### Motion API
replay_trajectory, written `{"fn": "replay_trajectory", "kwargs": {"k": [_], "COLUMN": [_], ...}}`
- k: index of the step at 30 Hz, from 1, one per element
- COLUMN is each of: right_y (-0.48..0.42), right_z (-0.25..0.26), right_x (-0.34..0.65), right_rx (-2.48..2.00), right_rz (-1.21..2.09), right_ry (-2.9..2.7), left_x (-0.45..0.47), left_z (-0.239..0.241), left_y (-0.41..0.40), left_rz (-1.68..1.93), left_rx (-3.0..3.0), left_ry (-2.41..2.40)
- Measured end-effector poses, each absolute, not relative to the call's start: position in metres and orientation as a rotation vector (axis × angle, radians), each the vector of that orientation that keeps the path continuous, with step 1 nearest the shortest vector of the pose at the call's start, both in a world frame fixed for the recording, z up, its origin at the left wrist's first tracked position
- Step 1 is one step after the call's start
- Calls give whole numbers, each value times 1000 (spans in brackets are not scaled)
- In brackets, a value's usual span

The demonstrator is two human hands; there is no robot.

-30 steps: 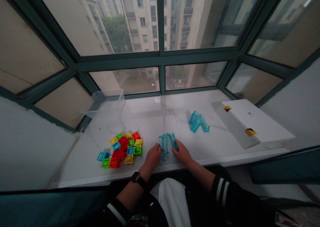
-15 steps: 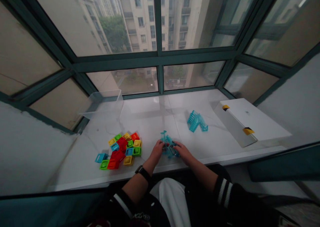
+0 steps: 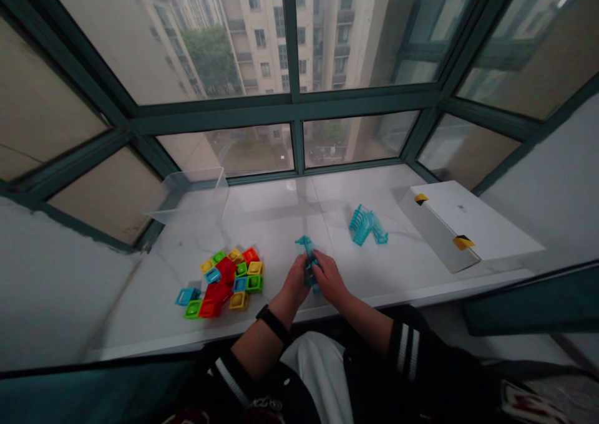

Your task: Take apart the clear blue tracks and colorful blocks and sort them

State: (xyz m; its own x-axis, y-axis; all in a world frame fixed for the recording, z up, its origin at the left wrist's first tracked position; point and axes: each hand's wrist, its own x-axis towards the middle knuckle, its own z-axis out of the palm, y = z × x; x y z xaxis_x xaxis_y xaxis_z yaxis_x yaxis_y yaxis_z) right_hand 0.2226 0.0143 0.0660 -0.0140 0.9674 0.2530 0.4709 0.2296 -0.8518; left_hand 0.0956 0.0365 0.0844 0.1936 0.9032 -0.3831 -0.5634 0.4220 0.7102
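Between my hands, low over the front of the white sill, is a translucent blue plastic piece (image 3: 306, 243) whose exact kind I cannot make out. My left hand (image 3: 296, 280) closes on its left side. My right hand (image 3: 329, 279) grips it from the right, thumb and fingers pressed in. The hands nearly meet, so the middle of the piece is hidden. Farther off to the right lie more translucent blue plastic parts (image 3: 362, 226), one ribbed. A heap of colourful toy blocks (image 3: 227, 271) in red, yellow, green and blue lies left of my left hand.
A clear plastic bin (image 3: 199, 193) stands at the back left of the white sill (image 3: 276, 215). On the right is a white box (image 3: 477, 221) with yellow-and-black tabs. Green-framed windows (image 3: 294, 109) close off the back.
My hands have come together on the blue piece, which now stands more upright between them. Before, they were apart with blue parts spread between them. The view has shifted slightly.
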Motion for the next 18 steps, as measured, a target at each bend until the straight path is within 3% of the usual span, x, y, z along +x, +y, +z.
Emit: {"fn": "replay_trajectory", "kwargs": {"k": [4, 10, 15, 18], "right_y": [21, 28, 84, 126], "right_z": [65, 99, 143, 148], "right_x": [213, 249, 350, 396], "right_rx": [-1472, -1452, -1475, -1647], "right_rz": [440, 391, 255, 528], "right_ry": [-1815, -1859, -1330, -1005], "left_x": [96, 108, 150, 187], "left_z": [94, 99, 110, 116], "left_y": [45, 57, 97, 131], "left_rz": [949, 836, 866, 877], "left_rx": [349, 302, 291, 327], "left_ry": [708, 687, 810, 863]}}
